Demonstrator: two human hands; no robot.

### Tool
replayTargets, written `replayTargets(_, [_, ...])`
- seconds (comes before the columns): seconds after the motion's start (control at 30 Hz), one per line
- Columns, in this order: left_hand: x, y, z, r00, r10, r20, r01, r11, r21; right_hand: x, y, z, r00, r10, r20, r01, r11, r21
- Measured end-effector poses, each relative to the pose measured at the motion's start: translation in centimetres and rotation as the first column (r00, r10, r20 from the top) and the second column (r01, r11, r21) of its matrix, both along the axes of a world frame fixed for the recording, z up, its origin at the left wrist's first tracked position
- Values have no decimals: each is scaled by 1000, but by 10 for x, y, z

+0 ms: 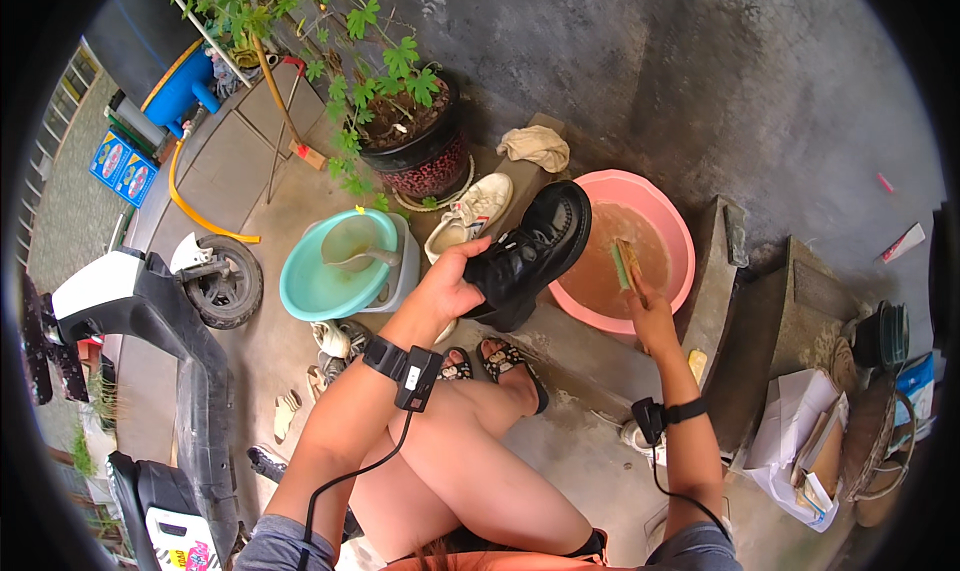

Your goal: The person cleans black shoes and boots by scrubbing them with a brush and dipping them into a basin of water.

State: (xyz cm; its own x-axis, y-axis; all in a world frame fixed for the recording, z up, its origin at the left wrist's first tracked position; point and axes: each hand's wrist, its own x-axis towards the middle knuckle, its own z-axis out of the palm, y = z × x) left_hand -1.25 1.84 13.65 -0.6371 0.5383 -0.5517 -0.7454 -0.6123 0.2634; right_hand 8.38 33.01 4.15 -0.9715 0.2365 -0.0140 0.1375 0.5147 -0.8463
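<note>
My left hand [450, 282] grips a black lace-up leather shoe [534, 245] by its heel end, the toe pointing up and right. The shoe is held in front of the left rim of a pink plastic basin [681, 252] of murky brown water. In my right hand [651, 312] is a wooden scrubbing brush [630, 267] with green bristles, over the water near the basin's lower right side. Behind the black shoe, a white canvas sneaker [480, 203] leans on a ledge. A beige cloth [534, 148] lies on that ledge farther back.
Left of the shoe, a turquoise basin [289, 278] holds water and a dipper [349, 245]. A potted plant [420, 151] stands behind. A scooter [202, 391] is at the left; more shoes [334, 346] lie near my feet. A paper bag [799, 421] is at the right.
</note>
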Motion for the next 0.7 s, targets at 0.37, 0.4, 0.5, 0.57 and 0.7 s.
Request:
replayTargets(0.37, [23, 54, -28, 982, -182, 43, 187, 964, -188, 30, -104, 10, 997, -48, -68, 65, 958, 278])
replayTargets(0.4, [19, 46, -47, 960, -280, -20, 270, 939, -215, 22, -108, -1, 997, -35, -62, 51, 960, 275])
replayTargets(0.5, [12, 41, -61, 929, -368, -30, 335, 874, -350, 0, -100, -18, 994, -105, 27, 83, 896, 437])
replayTargets(0.57, [17, 36, -61, 918, -393, -49, 341, 847, -408, -8, -92, -17, 971, -212, 112, 134, 867, 480])
replayTargets(0.7, [33, 34, -65, 915, -386, -113, 342, 894, -288, 0, -54, -20, 918, -392, 66, 309, 807, 504])
